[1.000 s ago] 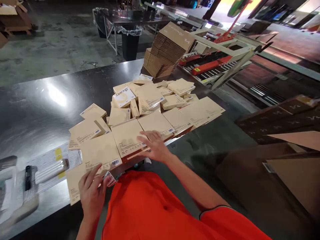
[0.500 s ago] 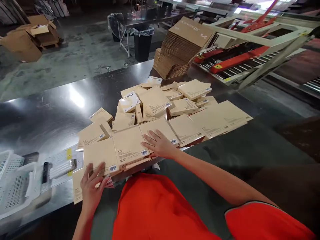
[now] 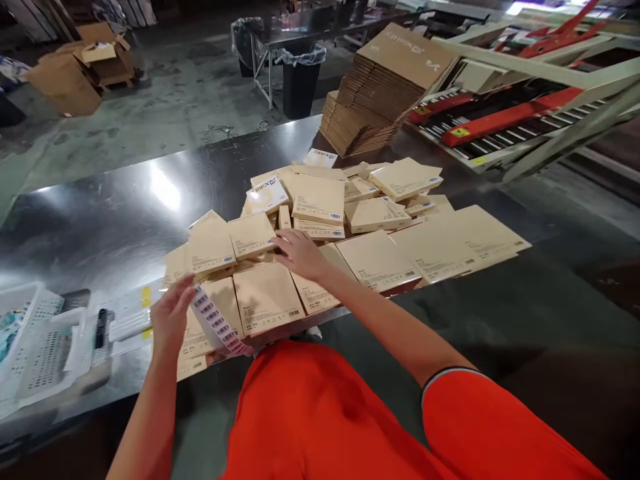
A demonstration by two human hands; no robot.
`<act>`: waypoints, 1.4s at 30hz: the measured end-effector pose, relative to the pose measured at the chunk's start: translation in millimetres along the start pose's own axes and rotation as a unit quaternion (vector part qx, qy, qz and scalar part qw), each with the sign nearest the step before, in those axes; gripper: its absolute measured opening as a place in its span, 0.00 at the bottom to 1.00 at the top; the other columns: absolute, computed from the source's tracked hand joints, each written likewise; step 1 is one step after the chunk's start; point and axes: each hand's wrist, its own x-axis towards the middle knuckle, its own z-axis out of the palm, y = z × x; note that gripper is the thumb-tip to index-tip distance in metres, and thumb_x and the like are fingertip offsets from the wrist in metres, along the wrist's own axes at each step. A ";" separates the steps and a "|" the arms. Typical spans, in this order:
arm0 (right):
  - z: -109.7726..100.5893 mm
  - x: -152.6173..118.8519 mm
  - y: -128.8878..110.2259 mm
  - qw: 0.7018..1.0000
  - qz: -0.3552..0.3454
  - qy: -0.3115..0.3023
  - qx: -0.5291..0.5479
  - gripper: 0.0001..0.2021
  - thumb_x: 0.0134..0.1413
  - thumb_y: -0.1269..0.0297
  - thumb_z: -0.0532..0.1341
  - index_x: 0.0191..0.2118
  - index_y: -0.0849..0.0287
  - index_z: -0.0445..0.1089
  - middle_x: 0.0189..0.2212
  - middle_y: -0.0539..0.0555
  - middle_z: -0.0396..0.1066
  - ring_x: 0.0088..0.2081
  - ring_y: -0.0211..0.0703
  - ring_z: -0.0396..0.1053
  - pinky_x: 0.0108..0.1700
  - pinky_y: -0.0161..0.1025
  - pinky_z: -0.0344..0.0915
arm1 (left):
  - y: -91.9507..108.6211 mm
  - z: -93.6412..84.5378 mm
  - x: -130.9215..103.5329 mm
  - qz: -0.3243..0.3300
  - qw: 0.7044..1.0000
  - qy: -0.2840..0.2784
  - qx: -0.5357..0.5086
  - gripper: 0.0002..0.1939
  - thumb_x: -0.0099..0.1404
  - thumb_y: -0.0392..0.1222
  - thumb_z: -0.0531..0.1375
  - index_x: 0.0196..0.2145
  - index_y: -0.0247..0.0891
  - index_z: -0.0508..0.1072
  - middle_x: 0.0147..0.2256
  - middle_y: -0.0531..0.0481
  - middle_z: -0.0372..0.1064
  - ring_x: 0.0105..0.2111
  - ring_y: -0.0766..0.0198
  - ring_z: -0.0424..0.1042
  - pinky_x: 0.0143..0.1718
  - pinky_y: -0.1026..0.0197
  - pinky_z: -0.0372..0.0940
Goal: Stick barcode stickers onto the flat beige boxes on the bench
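Several flat cream boxes point(image 3: 269, 298) lie in a row along the front edge of the metal table, with a loose heap of similar boxes point(image 3: 318, 198) behind them. My left hand point(image 3: 171, 312) is closed on the upper end of a strip of barcode labels point(image 3: 220, 325), which hangs down over the front boxes at the left. My right hand point(image 3: 301, 255) reaches across the row. Its fingers are at the right edge of a cream box point(image 3: 251, 235) that rests on other boxes; whether they grip it cannot be made out.
White plastic baskets point(image 3: 50, 373), a black marker point(image 3: 101, 328) and papers lie on the table point(image 3: 95, 200) at the left. Folded brown cartons point(image 3: 380, 87) are stacked at the back right. Beyond are a bin point(image 3: 300, 83) and a red-and-white roller frame point(image 3: 510, 117).
My left hand has lifted, drawing out the label strip. My right hand has moved back and left off the front row to a box. Two boxes now lie on the left part of the row.
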 end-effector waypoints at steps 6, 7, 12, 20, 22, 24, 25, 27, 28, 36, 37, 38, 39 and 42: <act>27.0 -62.5 -86.0 0.937 -0.008 -0.041 0.348 0.22 0.59 0.53 0.57 0.55 0.59 0.63 0.43 0.56 0.71 0.43 0.42 0.70 0.47 0.41 0.68 | 34.6 16.1 -88.7 -0.053 0.991 -0.077 -0.097 0.15 0.59 0.49 0.60 0.21 0.37 0.72 0.26 0.51 0.73 0.26 0.64 0.70 0.27 0.63 0.66; 31.2 -67.3 -101.6 0.908 0.014 -0.051 0.416 0.20 0.58 0.53 0.58 0.52 0.58 0.65 0.40 0.54 0.70 0.38 0.40 0.70 0.42 0.38 0.70 | 39.6 19.5 -97.3 -0.047 0.990 -0.088 -0.099 0.15 0.60 0.48 0.59 0.20 0.38 0.71 0.25 0.51 0.72 0.25 0.65 0.70 0.27 0.64 0.65; 46.2 -75.0 -153.9 0.775 0.158 -0.047 0.610 0.09 0.55 0.58 0.61 0.36 0.57 0.67 0.29 0.49 0.66 0.30 0.37 0.69 0.34 0.36 0.70 | 41.3 19.3 -117.6 -0.075 0.985 -0.066 -0.142 0.11 0.62 0.48 0.58 0.31 0.38 0.73 0.28 0.51 0.73 0.28 0.65 0.71 0.29 0.65 0.67; 58.6 -85.2 -177.4 0.759 0.211 -0.061 0.613 0.08 0.54 0.60 0.61 0.38 0.55 0.65 0.27 0.47 0.67 0.28 0.38 0.71 0.33 0.37 0.71 | 14.3 -1.3 -130.8 -0.130 0.959 -0.130 -0.216 0.09 0.62 0.46 0.59 0.32 0.38 0.70 0.28 0.51 0.69 0.27 0.66 0.70 0.30 0.64 0.68; 58.6 -86.6 -183.8 0.788 0.205 -0.056 0.577 0.05 0.55 0.62 0.60 0.36 0.56 0.65 0.28 0.48 0.68 0.29 0.38 0.71 0.33 0.36 0.70 | 10.0 -4.0 -133.5 -0.138 0.963 -0.121 -0.196 0.10 0.62 0.47 0.58 0.31 0.38 0.70 0.27 0.51 0.70 0.27 0.65 0.70 0.30 0.64 0.68; 57.5 -87.5 -190.6 0.828 0.193 -0.047 0.524 0.03 0.56 0.63 0.58 0.34 0.56 0.66 0.27 0.48 0.69 0.30 0.38 0.70 0.33 0.35 0.68 | 6.0 -6.9 -134.9 -0.120 0.974 -0.112 -0.154 0.11 0.63 0.48 0.57 0.30 0.38 0.70 0.26 0.52 0.70 0.26 0.65 0.70 0.28 0.64 0.67; 57.0 -87.8 -193.9 0.850 0.187 -0.041 0.492 0.04 0.56 0.64 0.58 0.33 0.56 0.66 0.27 0.48 0.69 0.29 0.37 0.69 0.33 0.34 0.67 | 3.8 -8.4 -135.1 -0.100 0.981 -0.110 -0.128 0.12 0.63 0.49 0.57 0.29 0.39 0.70 0.25 0.52 0.70 0.25 0.65 0.70 0.27 0.64 0.67; 57.6 -88.4 -199.0 0.885 0.179 -0.019 0.428 0.06 0.57 0.64 0.57 0.30 0.56 0.67 0.26 0.48 0.68 0.29 0.37 0.67 0.32 0.34 0.64 | -1.6 -10.9 -134.9 -0.051 0.989 -0.114 -0.077 0.13 0.64 0.48 0.55 0.27 0.39 0.70 0.24 0.53 0.71 0.24 0.65 0.70 0.26 0.65 0.65; 58.8 -88.5 -200.3 0.897 0.177 -0.007 0.404 0.06 0.56 0.65 0.58 0.29 0.56 0.67 0.25 0.48 0.68 0.29 0.37 0.66 0.32 0.34 0.62 | -4.9 -11.6 -134.8 -0.031 0.991 -0.119 -0.057 0.14 0.65 0.48 0.54 0.27 0.40 0.71 0.23 0.53 0.71 0.24 0.65 0.70 0.25 0.65 0.64; 80.5 -73.8 -165.1 0.935 0.280 0.062 0.209 0.07 0.56 0.63 0.58 0.29 0.57 0.70 0.36 0.55 0.68 0.41 0.46 0.65 0.41 0.41 0.62 | -42.5 -6.1 -137.1 0.065 0.992 -0.089 0.054 0.15 0.67 0.46 0.53 0.26 0.41 0.72 0.32 0.48 0.77 0.33 0.61 0.76 0.31 0.63 0.67; 83.9 -70.9 -160.4 0.944 0.288 0.040 0.156 0.07 0.56 0.63 0.59 0.28 0.56 0.71 0.37 0.55 0.68 0.43 0.48 0.64 0.43 0.44 0.61 | -46.3 -5.0 -137.5 0.074 0.991 -0.099 0.057 0.15 0.67 0.45 0.53 0.25 0.41 0.72 0.38 0.47 0.78 0.36 0.60 0.77 0.33 0.63 0.68; 87.5 -68.4 -157.5 0.950 0.290 0.015 0.113 0.07 0.56 0.63 0.60 0.28 0.56 0.71 0.37 0.55 0.69 0.43 0.48 0.64 0.45 0.46 0.59 | -49.5 -3.9 -137.8 0.079 0.989 -0.109 0.061 0.15 0.67 0.44 0.53 0.25 0.42 0.71 0.42 0.46 0.77 0.39 0.60 0.77 0.33 0.63 0.68; 91.0 -66.4 -156.3 0.954 0.289 -0.010 0.084 0.08 0.55 0.63 0.60 0.27 0.56 0.71 0.37 0.54 0.69 0.43 0.48 0.63 0.47 0.47 0.57 | -52.0 -2.9 -138.0 0.080 0.988 -0.115 0.065 0.15 0.67 0.44 0.53 0.24 0.42 0.71 0.45 0.46 0.76 0.40 0.59 0.77 0.33 0.63 0.68; 101.0 -63.2 -161.0 0.956 0.283 -0.050 0.052 0.08 0.56 0.63 0.60 0.27 0.56 0.71 0.38 0.53 0.69 0.43 0.48 0.63 0.46 0.48 0.54 | -55.6 -0.9 -138.1 0.076 0.989 -0.108 0.067 0.13 0.67 0.43 0.54 0.26 0.42 0.72 0.47 0.47 0.75 0.42 0.59 0.77 0.33 0.62 0.69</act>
